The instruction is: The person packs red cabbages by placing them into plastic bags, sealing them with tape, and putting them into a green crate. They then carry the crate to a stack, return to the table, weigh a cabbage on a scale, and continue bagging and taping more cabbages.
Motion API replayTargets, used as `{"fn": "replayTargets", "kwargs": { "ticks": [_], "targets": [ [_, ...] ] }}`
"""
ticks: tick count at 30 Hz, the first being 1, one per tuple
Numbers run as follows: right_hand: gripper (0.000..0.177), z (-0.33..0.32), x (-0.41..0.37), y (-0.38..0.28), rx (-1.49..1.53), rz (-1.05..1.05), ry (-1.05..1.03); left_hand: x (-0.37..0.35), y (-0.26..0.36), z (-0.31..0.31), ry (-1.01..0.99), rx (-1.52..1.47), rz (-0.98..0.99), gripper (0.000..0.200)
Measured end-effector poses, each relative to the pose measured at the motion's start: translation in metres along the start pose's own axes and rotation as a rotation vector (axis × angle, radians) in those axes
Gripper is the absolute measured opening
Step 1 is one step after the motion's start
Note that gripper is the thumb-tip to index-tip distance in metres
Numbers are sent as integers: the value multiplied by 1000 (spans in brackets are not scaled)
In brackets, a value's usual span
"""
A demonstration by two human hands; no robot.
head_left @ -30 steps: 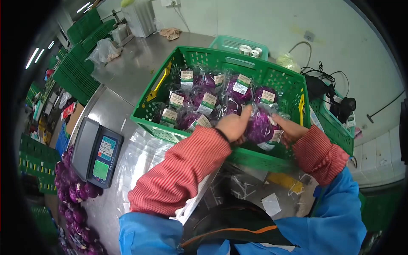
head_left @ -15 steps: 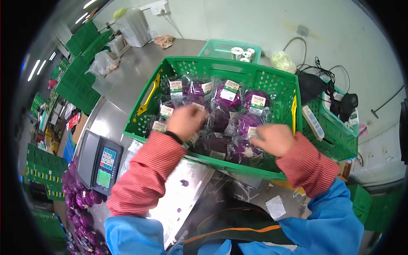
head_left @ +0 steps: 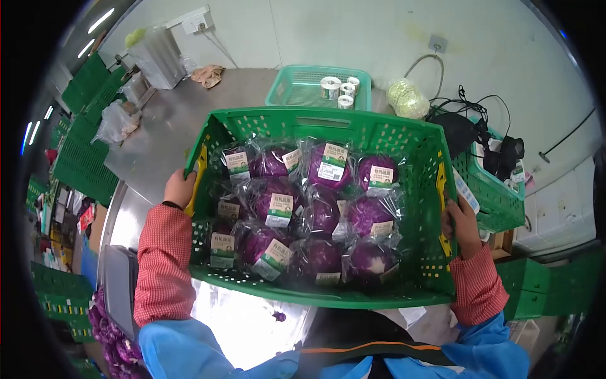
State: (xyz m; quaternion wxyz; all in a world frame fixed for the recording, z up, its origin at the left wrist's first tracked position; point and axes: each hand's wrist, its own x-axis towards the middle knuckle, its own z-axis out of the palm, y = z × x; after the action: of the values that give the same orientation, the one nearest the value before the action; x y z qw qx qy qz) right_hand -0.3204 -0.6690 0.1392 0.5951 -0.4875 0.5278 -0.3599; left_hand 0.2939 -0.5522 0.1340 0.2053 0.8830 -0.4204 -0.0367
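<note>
A green plastic crate (head_left: 328, 118) is held between my two hands, one at each short side. My left hand (head_left: 180, 188) is closed around the left side by its yellow handle (head_left: 199, 177). At the right side, my right hand (head_left: 463, 225) grips the wall beside the other yellow handle (head_left: 442, 205), its fingertips partly hidden. Inside the crate lie several purple cabbages (head_left: 369, 215) in clear wrap with paper labels, set roughly in rows. The right end of the crate's floor shows bare green plastic.
Behind the crate, a light green basket (head_left: 293, 95) holds several label rolls (head_left: 330, 87). A pale wrapped vegetable (head_left: 407, 98) and black cables lie to its right. A grey scale (head_left: 120, 284) stands at left, near loose purple cabbages (head_left: 113, 335). Another green crate (head_left: 499, 215) is at right.
Both hands have left the cabbages inside and taken hold of the crate's sides. The crate now sits squarer and lower in view, covering part of the scale.
</note>
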Motion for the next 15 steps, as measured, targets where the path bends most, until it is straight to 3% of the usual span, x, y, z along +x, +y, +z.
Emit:
{"fn": "replayTargets", "kwargs": {
  "ticks": [3,7,10,15],
  "targets": [
    [27,2,-3,1,85,-9,-2,-4,10,-12,-180,-235,-148,29],
    [23,2,-21,-1,90,-58,-14,-13,28,-24,-204,-334,-213,30],
    [26,4,-59,-2,138,-24,94,-16,33,-35,-226,-421,-175,28],
    [20,17,-163,-4,168,-126,271,-18,47,-48,-221,-504,93,27]
  ]
}}
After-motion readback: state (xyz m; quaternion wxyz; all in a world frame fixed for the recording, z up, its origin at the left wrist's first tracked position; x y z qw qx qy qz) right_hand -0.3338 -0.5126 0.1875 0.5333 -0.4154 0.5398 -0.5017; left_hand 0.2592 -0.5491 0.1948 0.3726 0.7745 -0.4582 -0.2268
